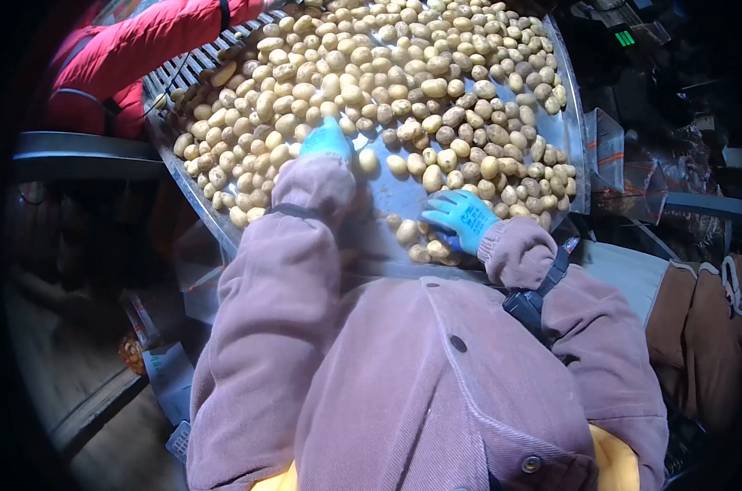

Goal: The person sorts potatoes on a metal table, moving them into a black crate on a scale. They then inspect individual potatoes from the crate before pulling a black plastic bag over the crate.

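Note:
Many pale yellow and brownish potatoes (355,59) cover a metal table (400,196), whose surface shows in the middle. My left hand (327,141), in a light blue glove, reaches in among the potatoes left of the bare strip; its fingers are blurred and partly out of sight. Right of that strip, my right hand (461,218), also in a blue glove, has its fingers spread, pointing left. It rests beside a small cluster of potatoes (424,244) at the table's near edge. A single potato (368,160) lies just right of my left hand.
Another person's red sleeve (162,37) reaches over slatted metal bars (195,65) at the upper left. A raised metal rim (582,131) bounds the table's right side. Clear plastic bags (629,168) hang beyond it. A brown and white cloth (633,282) lies at the right.

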`<state>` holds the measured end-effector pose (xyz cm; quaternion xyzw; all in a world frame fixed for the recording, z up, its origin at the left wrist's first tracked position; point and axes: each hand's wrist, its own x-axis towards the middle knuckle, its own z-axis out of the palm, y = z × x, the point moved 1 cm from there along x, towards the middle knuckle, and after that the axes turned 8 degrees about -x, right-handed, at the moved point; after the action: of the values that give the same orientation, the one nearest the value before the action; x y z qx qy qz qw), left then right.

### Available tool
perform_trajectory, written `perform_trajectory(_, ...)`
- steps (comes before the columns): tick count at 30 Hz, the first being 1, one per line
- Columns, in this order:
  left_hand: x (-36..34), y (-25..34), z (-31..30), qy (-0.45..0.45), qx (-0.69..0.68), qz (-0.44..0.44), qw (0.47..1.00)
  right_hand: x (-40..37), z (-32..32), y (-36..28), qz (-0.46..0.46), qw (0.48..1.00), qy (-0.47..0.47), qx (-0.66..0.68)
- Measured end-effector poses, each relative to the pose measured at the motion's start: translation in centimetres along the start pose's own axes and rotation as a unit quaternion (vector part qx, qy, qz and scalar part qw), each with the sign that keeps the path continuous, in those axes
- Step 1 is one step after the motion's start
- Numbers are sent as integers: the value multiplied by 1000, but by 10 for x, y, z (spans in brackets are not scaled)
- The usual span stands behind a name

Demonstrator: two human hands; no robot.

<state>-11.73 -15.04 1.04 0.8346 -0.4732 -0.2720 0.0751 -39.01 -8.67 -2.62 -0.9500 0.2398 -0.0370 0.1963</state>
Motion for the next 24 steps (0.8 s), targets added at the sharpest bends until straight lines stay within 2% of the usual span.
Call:
perform_trajectory(2,1,-5,-8,-17,4,13,1000,5,-14,-3,39,999,-4,11)
perform_trajectory(3,19,-25,-4,-85,-116,16,990,10,-24,-1,46,998,-8,33)
perform_trajectory(5,70,-88,4,-212,-342,19,915,23,-37,4,57,995,-13,82)
perform_trajectory(6,51,-101,-15,-214,-496,-18,841,27,-39,5,47,993,60,91)
perform_trajectory(7,24,-119,-29,-215,-629,-28,746,31,-34,8,76,986,103,103)
perform_trajectory(9,-25,-157,-49,-223,-835,-19,503,35,-39,11,145,977,31,155)
perform_trajectory(10,-41,-176,-47,-235,-871,-31,430,37,-31,11,116,985,39,120)
perform_trajectory(11,-60,-180,-47,-214,-876,-54,428,39,-21,9,87,991,47,85)
perform_trajectory(12,-79,-183,-47,-192,-880,-78,427,44,-22,0,128,989,-59,35)
perform_trajectory(13,-99,-171,-49,-134,-850,-115,496,49,-21,-11,115,988,-56,85)
perform_trajectory(14,-106,-182,-31,-101,-829,-110,539,52,-12,-14,87,992,-72,52)
perform_trajectory(15,-112,-190,-10,-90,-784,-95,607,58,-1,-17,56,995,-87,17)
perform_trajectory(17,-105,-217,26,-207,-832,-137,495,64,4,-21,46,989,-142,-10)
perform_trajectory(18,-118,-203,25,-163,-751,-151,621,66,1,-26,53,987,-154,2)
perform_trajectory(19,-123,-188,23,-154,-708,-185,664,67,-4,-29,62,984,-166,15)
perform_trajectory(20,-124,-178,16,-128,-685,-175,696,67,-9,-29,55,982,-176,49)
perform_trajectory(23,-99,-173,6,-62,-592,-181,783,71,-34,-43,107,981,-124,107)
perform_trajectory(24,-87,-175,5,-43,-555,-189,809,74,-36,-45,154,957,-107,220)
